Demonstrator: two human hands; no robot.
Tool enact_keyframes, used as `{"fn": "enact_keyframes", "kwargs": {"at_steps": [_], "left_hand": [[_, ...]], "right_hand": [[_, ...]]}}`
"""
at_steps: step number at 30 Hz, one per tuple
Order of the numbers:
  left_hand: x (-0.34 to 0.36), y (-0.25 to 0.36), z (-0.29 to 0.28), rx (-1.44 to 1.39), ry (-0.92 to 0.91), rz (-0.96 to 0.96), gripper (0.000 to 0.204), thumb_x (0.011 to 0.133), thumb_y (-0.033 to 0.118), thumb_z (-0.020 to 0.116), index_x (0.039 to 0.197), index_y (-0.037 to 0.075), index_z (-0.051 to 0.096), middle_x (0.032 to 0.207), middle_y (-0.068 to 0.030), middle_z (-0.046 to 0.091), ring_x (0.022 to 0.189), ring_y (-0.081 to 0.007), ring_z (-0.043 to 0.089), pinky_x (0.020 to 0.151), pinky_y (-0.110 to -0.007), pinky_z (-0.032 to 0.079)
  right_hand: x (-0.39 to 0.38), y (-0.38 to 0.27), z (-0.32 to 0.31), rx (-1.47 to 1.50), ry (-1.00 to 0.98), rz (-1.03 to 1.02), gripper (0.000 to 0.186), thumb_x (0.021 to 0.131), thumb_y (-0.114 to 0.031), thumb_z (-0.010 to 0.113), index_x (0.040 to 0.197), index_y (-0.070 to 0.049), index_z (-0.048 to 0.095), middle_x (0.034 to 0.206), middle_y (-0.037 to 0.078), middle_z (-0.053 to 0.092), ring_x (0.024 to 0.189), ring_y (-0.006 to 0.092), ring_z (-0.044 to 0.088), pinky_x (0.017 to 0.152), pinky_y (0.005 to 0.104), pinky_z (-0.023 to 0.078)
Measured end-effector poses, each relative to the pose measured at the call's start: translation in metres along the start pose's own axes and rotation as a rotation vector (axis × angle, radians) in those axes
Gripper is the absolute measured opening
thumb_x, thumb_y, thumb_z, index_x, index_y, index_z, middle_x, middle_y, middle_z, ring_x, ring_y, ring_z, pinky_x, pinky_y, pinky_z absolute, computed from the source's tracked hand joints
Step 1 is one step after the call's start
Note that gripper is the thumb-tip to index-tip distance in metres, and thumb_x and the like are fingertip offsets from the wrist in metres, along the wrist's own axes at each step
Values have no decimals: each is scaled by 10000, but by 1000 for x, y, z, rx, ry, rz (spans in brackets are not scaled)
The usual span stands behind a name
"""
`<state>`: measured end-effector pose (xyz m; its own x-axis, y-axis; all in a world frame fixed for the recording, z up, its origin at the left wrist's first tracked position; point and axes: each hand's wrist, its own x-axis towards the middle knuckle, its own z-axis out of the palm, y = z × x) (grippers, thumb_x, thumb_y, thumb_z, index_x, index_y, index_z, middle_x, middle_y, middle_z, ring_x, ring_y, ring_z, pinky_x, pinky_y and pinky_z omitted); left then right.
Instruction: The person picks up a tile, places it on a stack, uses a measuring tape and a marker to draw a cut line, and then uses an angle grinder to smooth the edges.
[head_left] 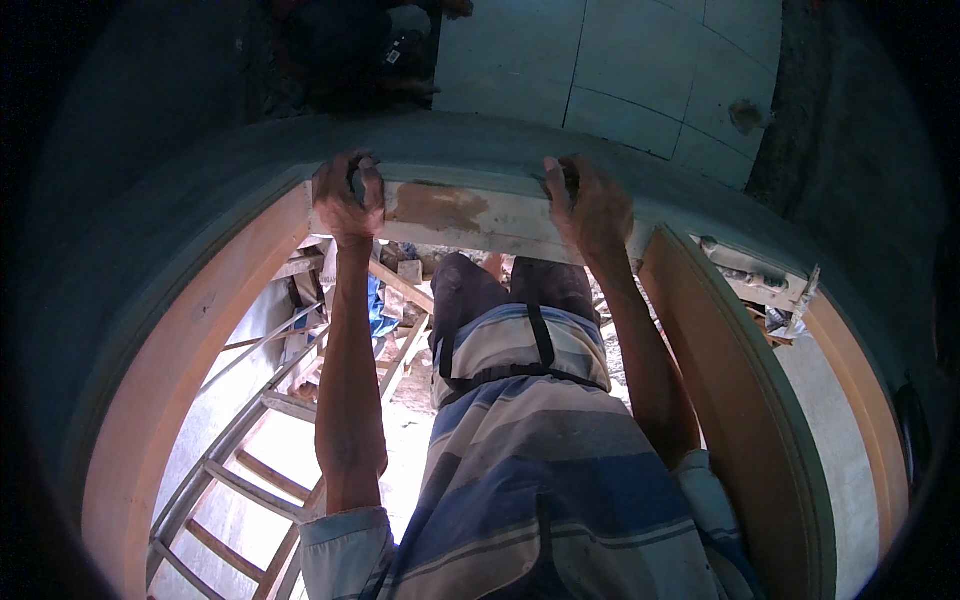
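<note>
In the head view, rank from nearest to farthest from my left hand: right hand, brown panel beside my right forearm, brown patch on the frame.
From your left hand:
1. Brown patch, on the frame just rightward
2. Right hand, farther along the frame
3. Brown panel, right of that hand

Person wore short-sleeved shirt (570, 440) in broad bands of blue, grey-brown and off-white, edged with thin dark lines. Left sleeve (345, 550) and right sleeve (708, 500) pale blue-grey, left hem stitched. Black waist strap (510, 374) circled shirt; two narrower black straps (540, 335) ran from it toward thighs. Dark strip (545, 530) ran down chest. Trousers (468, 290) dark, faintly smudged. Forearms (350, 380), left hand (348, 205) and right hand (598, 210) bare.
</note>
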<state>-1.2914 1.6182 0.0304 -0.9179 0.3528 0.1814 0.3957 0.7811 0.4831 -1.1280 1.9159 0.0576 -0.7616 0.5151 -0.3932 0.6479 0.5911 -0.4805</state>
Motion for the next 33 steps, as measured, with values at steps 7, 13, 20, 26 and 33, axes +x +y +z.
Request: {"fn": "enact_keyframes", "kwargs": {"at_steps": [7,13,20,26,33], "left_hand": [[-1,-3,0,4,-4,15,173,945,210,658,1016,114,784,969,-81,792,935,-342,728,912,-448,555],[-2,-1,-1,-1,-6,1,182,961,234,651,1019,116,777,969,-79,788,928,-343,729,913,-450,554],[0,-2,1,10,5,16,183,945,232,659,1019,118,781,965,-77,787,939,-340,727,911,-447,556],[0,0,0,0,-1,8,173,930,200,660,1013,114,785,982,-79,792,955,-344,726,916,-450,561],[-1,0,0,10,1,10,171,942,198,657,1014,110,785,990,-80,795,961,-345,727,926,-452,559]], "right_hand": [[0,4,6,-28,36,-17,434,1052,-524,643,1066,-119,797,987,155,811,924,383,783,832,490,605],[1,5,8,-10,29,-23,423,1049,-512,651,1059,-114,795,970,152,811,912,377,786,827,481,609],[1,5,5,2,35,-47,494,1056,-562,615,1096,-99,781,995,161,810,905,375,791,819,502,613],[0,3,5,4,37,-28,441,1055,-514,644,1056,-101,799,981,165,806,902,382,784,812,491,611],[1,-1,1,-2,32,-10,449,1050,-523,649,1063,-101,801,984,165,807,921,375,784,834,484,608]]}}
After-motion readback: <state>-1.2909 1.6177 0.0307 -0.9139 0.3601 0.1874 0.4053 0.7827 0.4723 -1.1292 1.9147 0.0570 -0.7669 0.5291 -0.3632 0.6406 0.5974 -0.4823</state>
